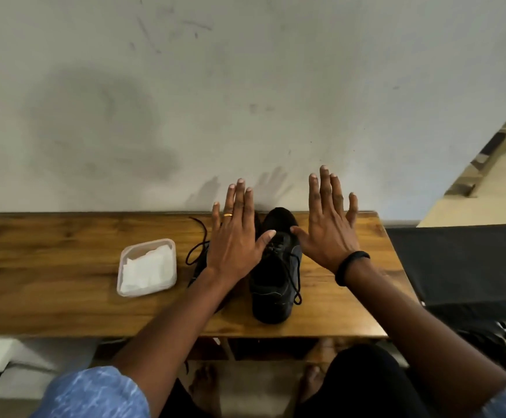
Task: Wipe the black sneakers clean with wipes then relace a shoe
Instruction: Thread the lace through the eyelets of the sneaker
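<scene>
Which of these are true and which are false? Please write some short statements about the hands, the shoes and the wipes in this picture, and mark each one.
1. The left hand and the right hand are both open, fingers spread. True.
2. The left hand holds a wipe. False: it holds nothing.
3. The wipes lie in a tub left of the sneakers. True.
4. The ring is on the right hand. False: it is on the left hand; the right wrist wears a black band.
5. The sneakers stand on the floor. False: they stand on the wooden table.
</scene>
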Action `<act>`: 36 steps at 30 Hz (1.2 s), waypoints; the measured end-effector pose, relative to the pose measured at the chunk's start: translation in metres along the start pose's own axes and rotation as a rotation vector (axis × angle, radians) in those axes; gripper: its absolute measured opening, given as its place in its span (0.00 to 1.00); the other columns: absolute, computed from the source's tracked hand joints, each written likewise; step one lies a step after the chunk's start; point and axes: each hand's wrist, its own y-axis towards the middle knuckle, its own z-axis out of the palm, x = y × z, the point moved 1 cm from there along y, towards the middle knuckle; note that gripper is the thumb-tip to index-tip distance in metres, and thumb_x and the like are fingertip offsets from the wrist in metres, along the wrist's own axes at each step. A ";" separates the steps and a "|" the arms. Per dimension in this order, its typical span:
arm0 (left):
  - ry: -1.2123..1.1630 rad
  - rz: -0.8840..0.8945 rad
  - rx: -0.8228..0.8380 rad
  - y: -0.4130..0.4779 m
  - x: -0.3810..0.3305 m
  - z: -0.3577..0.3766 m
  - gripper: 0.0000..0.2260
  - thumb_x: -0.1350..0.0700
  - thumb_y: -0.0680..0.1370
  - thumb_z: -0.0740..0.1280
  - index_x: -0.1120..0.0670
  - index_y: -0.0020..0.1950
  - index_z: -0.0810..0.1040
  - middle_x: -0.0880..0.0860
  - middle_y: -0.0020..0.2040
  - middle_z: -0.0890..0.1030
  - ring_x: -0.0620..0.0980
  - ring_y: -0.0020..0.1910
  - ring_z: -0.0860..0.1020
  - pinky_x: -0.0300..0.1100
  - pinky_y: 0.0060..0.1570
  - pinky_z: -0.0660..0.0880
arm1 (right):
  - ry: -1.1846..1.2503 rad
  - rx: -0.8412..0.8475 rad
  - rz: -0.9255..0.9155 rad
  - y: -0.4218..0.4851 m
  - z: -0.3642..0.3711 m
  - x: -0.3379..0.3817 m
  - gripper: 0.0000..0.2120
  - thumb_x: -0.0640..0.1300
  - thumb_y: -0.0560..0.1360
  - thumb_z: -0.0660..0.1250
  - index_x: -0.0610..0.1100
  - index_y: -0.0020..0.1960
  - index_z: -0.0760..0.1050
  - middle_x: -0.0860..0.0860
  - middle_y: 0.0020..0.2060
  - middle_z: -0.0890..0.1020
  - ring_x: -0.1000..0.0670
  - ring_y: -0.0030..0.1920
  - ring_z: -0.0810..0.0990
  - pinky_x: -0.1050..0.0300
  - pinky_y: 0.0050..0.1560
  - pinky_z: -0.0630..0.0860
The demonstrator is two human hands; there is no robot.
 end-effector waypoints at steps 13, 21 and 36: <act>-0.408 -0.180 0.055 -0.077 -0.029 0.032 0.18 0.50 0.85 0.57 0.54 0.71 0.76 0.53 0.67 0.80 0.50 0.65 0.78 0.43 0.64 0.75 | 0.407 0.095 0.227 -0.068 0.059 0.014 0.35 0.57 0.78 0.67 0.53 0.79 0.56 0.49 0.80 0.56 0.45 0.77 0.62 0.40 0.74 0.64; -0.559 -0.373 0.175 -0.069 -0.037 0.041 0.24 0.42 0.82 0.59 0.46 0.77 0.67 0.46 0.68 0.73 0.46 0.65 0.74 0.35 0.57 0.72 | 0.574 0.180 0.339 -0.064 0.088 0.010 0.23 0.56 0.76 0.70 0.50 0.67 0.73 0.53 0.60 0.74 0.52 0.56 0.79 0.56 0.48 0.83; -0.620 -0.239 0.154 -0.063 -0.034 0.056 0.20 0.38 0.78 0.60 0.46 0.63 0.80 0.42 0.59 0.74 0.44 0.58 0.75 0.36 0.53 0.75 | 0.696 0.301 0.325 -0.061 0.077 -0.013 0.18 0.56 0.71 0.74 0.56 0.59 0.77 0.58 0.51 0.75 0.59 0.50 0.78 0.61 0.46 0.78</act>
